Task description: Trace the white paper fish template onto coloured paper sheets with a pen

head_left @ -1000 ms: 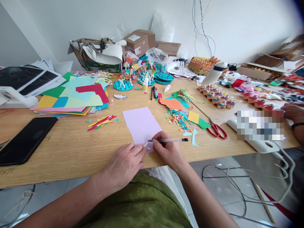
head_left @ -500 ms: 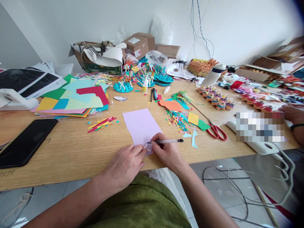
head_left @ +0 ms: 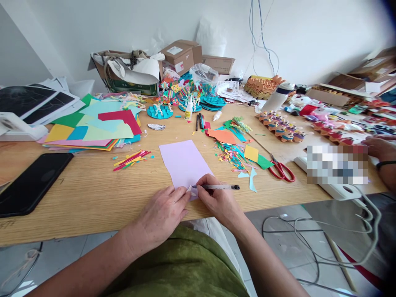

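A lilac sheet of paper (head_left: pixel 183 161) lies on the wooden table (head_left: pixel 93 194) in front of me. My left hand (head_left: pixel 162 214) rests flat on the sheet's near corner, fingers stretched out, pinning a small white cut-out (head_left: pixel 189 189) against it. My right hand (head_left: pixel 218 200) is closed round a clear pen (head_left: pixel 221 187), whose tip touches the paper beside the cut-out.
Red-handled scissors (head_left: pixel 280 170) and coloured paper scraps (head_left: pixel 235 154) lie to the right. A stack of coloured sheets (head_left: pixel 93 128) and a black phone (head_left: pixel 29 183) sit to the left. Another person's hand (head_left: pixel 380 150) shows at the far right, beside a white device (head_left: pixel 337 187). Boxes and craft pieces crowd the back.
The pen has swung slightly, its far end moving left and down as my right hand traces along the cut-out. My left hand has stayed put.
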A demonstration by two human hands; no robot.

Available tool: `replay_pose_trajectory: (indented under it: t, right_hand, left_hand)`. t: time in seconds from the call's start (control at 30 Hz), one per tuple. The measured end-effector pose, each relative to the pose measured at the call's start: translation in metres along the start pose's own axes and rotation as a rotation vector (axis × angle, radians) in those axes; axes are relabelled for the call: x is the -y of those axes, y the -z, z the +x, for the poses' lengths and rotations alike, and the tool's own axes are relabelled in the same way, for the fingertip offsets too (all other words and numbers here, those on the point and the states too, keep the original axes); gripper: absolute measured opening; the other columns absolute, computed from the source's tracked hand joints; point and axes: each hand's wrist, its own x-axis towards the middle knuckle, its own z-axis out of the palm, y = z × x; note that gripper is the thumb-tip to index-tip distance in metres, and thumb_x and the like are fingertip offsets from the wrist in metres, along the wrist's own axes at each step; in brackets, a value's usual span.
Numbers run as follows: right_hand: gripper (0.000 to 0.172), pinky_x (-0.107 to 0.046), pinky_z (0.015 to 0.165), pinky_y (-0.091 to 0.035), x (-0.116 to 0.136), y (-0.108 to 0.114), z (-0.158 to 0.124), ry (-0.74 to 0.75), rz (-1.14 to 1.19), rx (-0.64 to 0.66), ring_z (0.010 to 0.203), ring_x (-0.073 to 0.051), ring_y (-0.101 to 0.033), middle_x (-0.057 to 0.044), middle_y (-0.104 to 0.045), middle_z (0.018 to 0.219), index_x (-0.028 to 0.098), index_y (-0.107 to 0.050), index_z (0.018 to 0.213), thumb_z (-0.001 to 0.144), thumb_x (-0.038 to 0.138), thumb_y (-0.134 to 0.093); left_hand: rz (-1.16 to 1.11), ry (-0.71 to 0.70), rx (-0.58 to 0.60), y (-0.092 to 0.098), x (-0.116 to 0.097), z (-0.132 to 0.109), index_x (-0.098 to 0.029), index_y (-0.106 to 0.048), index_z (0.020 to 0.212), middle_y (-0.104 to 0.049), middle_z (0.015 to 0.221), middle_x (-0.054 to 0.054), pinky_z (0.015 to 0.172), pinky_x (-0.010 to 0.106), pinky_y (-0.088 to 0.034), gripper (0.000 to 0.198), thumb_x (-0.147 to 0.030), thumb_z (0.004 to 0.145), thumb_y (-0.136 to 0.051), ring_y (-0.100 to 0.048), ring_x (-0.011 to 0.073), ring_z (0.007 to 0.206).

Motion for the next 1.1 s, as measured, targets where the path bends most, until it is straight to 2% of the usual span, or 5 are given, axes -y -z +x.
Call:
replay_pose_trajectory:
  t: [0.37,0.83,1.1]
  right_hand:
    - [0.008,-0.022,0.048,-0.032,0.0011,0.0002,-0.0049,0.015,0.006,0.013,0.052,-0.011,-0.043,0.004,-0.048,0.057,0.02,-0.049,0.072,0.079,0.018,-0.045]
    - [0.008,-0.021,0.049,-0.033,0.0049,0.0002,-0.0084,0.017,0.038,0.043,0.053,-0.01,-0.043,0.004,-0.049,0.059,0.019,-0.05,0.072,0.079,0.017,-0.045]
    - [0.006,-0.022,0.052,-0.036,-0.0037,-0.0017,-0.0027,-0.002,0.054,-0.054,0.055,-0.011,-0.047,0.003,-0.05,0.061,0.02,-0.048,0.075,0.079,0.019,-0.045]
  left_hand:
    - [-0.031,0.016,0.009,-0.001,0.0003,-0.0009,-0.017,-0.046,0.118,-0.055,0.103,0.004,0.082,0.037,-0.046,0.035,-0.016,0.083,-0.051,-0.05,0.0204,0.094]
    - [-0.078,0.011,-0.021,-0.0027,0.0014,-0.0027,-0.018,-0.051,0.108,-0.055,0.103,0.003,0.081,0.037,-0.045,0.023,-0.015,0.086,-0.045,-0.049,0.0199,0.093]
    - [-0.045,0.016,-0.004,-0.0026,0.0022,-0.0029,-0.018,-0.048,0.113,-0.054,0.107,0.004,0.082,0.039,-0.046,0.029,-0.015,0.084,-0.049,-0.05,0.0207,0.093]
